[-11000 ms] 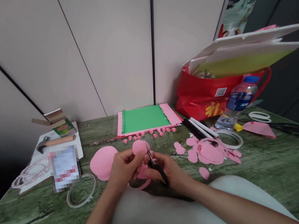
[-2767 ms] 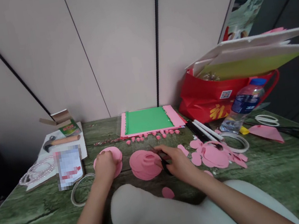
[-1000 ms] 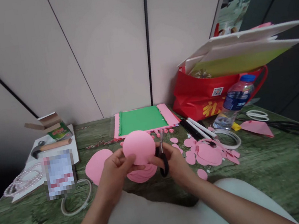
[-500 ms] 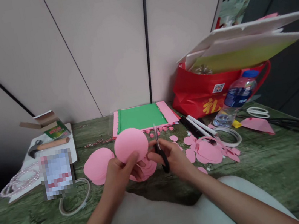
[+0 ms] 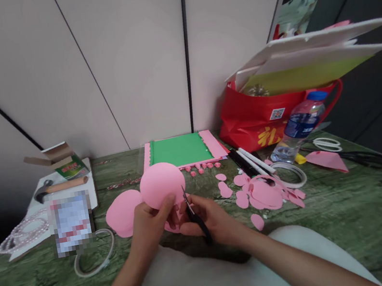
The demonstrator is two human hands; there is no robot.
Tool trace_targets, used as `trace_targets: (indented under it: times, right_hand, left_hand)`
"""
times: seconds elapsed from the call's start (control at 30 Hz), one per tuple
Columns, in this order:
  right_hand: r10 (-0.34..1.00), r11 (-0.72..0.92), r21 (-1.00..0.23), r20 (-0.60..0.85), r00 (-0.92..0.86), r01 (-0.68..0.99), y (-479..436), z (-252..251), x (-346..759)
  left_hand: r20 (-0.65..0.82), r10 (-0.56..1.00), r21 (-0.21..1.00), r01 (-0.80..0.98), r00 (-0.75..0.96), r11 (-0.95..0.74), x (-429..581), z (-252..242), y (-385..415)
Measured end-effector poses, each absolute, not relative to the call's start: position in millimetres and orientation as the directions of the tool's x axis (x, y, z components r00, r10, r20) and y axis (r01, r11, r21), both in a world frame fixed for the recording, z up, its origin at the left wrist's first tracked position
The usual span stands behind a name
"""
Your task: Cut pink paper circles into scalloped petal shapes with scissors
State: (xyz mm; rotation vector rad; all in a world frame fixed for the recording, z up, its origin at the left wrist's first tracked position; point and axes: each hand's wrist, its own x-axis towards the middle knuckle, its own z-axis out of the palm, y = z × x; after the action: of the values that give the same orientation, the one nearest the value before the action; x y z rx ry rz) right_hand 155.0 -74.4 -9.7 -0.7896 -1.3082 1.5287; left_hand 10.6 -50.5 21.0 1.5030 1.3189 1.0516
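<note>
Between thumb and fingers, my left hand (image 5: 152,220) pinches a round pink paper disc (image 5: 162,185) by its lower edge. My right hand (image 5: 211,217) holds black-handled scissors (image 5: 196,217), their blades pointing up beside the disc's right edge. Whether the blades touch the paper is hard to tell. Left of my left hand lies a stack of pink discs (image 5: 124,215). More pink paper sits under both hands, mostly hidden. Small pink pieces (image 5: 242,199) and a heap of pink scraps (image 5: 267,192) lie to the right.
Behind are green and pink sheets (image 5: 179,150). At right stand a red bag (image 5: 246,124) with white boards and a bottle (image 5: 301,124), near pens (image 5: 252,159) and a tape roll (image 5: 302,182). A hammer (image 5: 66,185), beads (image 5: 23,232) and another tape roll (image 5: 112,253) lie left.
My right hand has moved left and slightly down with the scissors, bringing the blades to the disc's edge and tilting them. The held disc has shifted slightly left.
</note>
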Motion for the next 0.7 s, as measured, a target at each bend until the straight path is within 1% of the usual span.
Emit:
trace_targets:
  times: [0.13, 0.37, 0.7]
  right_hand:
    - [0.928, 0.060, -0.955, 0.160, -0.336, -0.290, -74.2, -6.9, 155.9]
    - [0.918, 0.045, -0.965, 0.141, -0.370, -0.257, -74.4, -11.3, 156.7]
    - [0.910, 0.055, -0.947, 0.178, -0.373, -0.317, -75.9, -9.8, 152.8]
  left_hand:
    - [0.089, 0.996, 0.933, 0.347, 0.021, -0.091, 13.0, 23.8, -53.4]
    - [0.097, 0.994, 0.925, 0.364, 0.043, -0.106, 14.4, 24.8, -54.2]
    - [0.086, 0.994, 0.955, 0.279, 0.070, -0.102, 16.9, 25.3, -55.5]
